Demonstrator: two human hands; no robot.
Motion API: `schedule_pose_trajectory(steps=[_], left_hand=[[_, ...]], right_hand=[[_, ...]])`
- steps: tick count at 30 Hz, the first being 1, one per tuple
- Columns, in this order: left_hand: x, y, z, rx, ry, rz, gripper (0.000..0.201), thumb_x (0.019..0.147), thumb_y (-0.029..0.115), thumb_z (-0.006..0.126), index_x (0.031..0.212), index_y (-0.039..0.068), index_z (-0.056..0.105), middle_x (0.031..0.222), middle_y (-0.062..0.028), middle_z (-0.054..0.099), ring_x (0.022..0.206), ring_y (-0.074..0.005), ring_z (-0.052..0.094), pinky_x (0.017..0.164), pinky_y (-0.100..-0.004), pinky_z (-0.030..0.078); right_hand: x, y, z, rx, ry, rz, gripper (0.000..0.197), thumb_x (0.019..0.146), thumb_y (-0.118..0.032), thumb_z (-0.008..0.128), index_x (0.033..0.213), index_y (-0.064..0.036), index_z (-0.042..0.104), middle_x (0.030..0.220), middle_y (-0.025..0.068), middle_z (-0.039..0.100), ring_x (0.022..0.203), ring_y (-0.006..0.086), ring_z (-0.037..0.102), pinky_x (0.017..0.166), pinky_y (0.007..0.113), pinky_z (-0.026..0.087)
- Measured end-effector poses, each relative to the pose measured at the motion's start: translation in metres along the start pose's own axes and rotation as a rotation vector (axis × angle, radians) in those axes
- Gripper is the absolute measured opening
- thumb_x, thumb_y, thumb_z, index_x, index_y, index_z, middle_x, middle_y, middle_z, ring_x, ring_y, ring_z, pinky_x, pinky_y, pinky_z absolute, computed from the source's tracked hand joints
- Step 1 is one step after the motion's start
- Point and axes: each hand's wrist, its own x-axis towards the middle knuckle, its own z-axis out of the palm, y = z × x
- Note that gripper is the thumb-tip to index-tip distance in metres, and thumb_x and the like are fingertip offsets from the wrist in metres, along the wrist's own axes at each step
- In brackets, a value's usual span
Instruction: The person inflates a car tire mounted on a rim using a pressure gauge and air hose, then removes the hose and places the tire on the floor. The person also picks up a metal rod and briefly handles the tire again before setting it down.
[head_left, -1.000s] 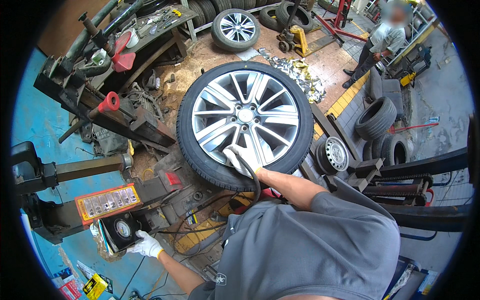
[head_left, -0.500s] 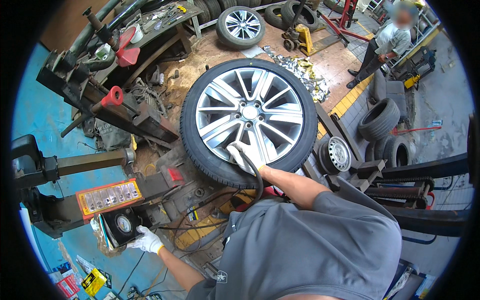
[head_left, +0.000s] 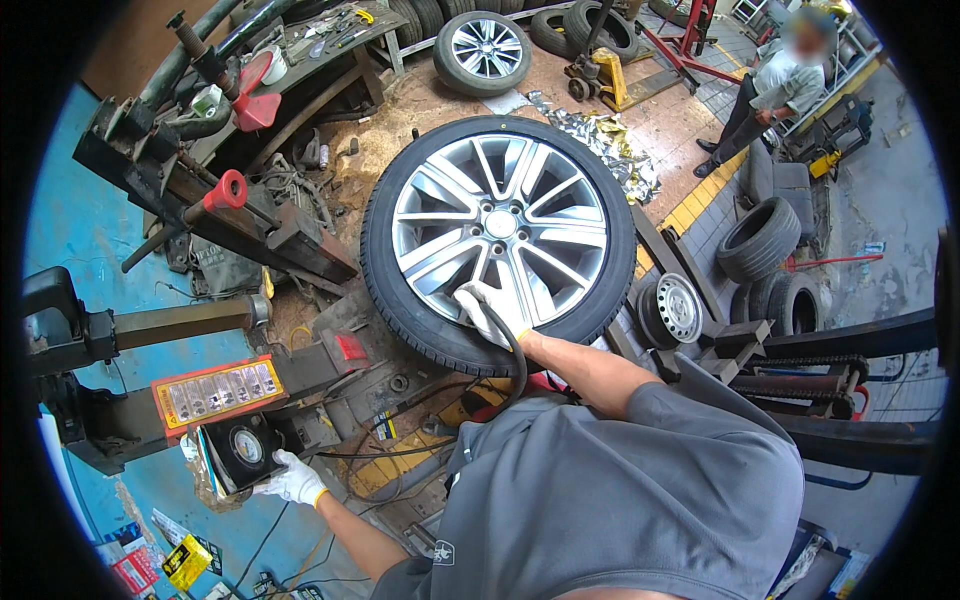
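Note:
A large tyre on a silver multi-spoke alloy wheel (head_left: 500, 224) lies face up in front of me. Over the near edge of the rim, my gloved right hand (head_left: 490, 312) is closed around the end of a black air hose (head_left: 520, 372); the hose tip and the valve are hidden under the fingers. The hose curves back toward my body. At the lower left, my gloved left hand (head_left: 291, 480) grips the lower right edge of a black box-shaped pressure gauge (head_left: 246, 447) with a round dial. Its fingertips are partly hidden behind the box.
Left of the wheel stands the tyre machine's black arm (head_left: 200, 190) with red knobs. A warning plate (head_left: 219, 392) sits above the gauge. Another wheel (head_left: 484, 52) lies beyond, with loose tyres (head_left: 758, 240) and a steel rim (head_left: 672, 308) at right. A person (head_left: 775, 90) stands far right.
Both hands, the hose and the wheel stay where they were. The person at the far right has shifted very slightly.

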Motion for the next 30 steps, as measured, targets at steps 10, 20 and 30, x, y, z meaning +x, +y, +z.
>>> schedule_pose_trajectory(steps=[10,20,30], left_hand=[[0.002,-0.011,0.007,0.036,0.053,0.046,0.134,0.101,0.074,0.068,0.171,-0.025,0.01,0.164,-0.052,0.04,0.134,-0.0599,0.064,0.107,-0.0572,0.061],[0.003,-0.006,0.001,-0.025,0.034,0.037,0.134,0.1,0.07,0.073,0.172,-0.022,0.007,0.167,-0.0519,0.036,0.145,-0.0597,0.056,0.119,-0.0575,0.054],[0.004,-0.014,0.008,0.019,0.093,0.075,0.132,0.1,0.072,0.072,0.171,-0.024,0.013,0.167,-0.052,0.036,0.143,-0.0604,0.058,0.116,-0.0579,0.056]], right_hand=[[0.002,0.008,0.007,0.057,-0.012,0.033,0.033,0.113,-0.037,0.069,0.127,-0.01,0.082,0.106,0.0195,0.084,0.103,0.0351,0.081,0.098,0.045,0.06],[0.001,0.004,0.005,0.127,-0.025,0.049,0.032,0.114,-0.036,0.068,0.127,-0.0084,0.08,0.104,0.0168,0.083,0.098,0.0308,0.08,0.093,0.041,0.06],[0.002,0.006,0.005,0.083,-0.023,0.021,0.036,0.115,-0.039,0.066,0.128,-0.0084,0.079,0.101,0.0186,0.084,0.094,0.0355,0.082,0.09,0.044,0.062]])
